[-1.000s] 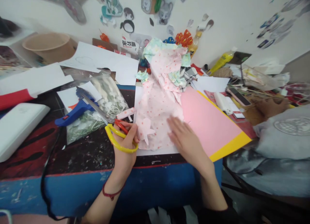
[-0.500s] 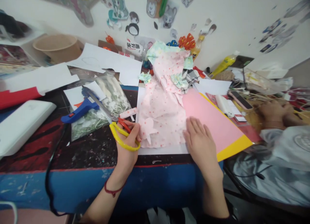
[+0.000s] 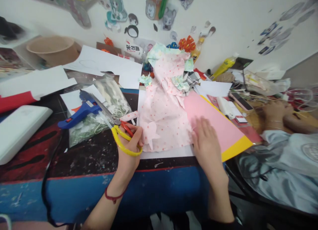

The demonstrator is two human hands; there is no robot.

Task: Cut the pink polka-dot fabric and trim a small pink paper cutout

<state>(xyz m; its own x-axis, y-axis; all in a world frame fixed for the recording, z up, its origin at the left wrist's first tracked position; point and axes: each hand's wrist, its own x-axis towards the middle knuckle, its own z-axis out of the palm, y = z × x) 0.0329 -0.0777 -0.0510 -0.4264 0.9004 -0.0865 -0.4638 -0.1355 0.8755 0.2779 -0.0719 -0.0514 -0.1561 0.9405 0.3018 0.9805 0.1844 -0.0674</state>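
My left hand grips yellow-and-red-handled scissors, whose blades point up-left over a plastic bag. Its fingertips touch the left edge of a pink dotted fabric spread on white paper at the table's front. A small pink flower-shaped cutout lies on that fabric beside the fingers. My right hand lies flat, fingers apart, on the fabric's right edge and a pink sheet backed by a yellow one.
A blue glue gun with black cord rests on a plastic bag of white bits. A white box sits far left. Another person's arm and grey sleeve are at right, amid bottles, a phone and papers.
My right hand slid from the middle of the fabric to its right edge and now rests there flat. The left hand with the scissors has stayed put.
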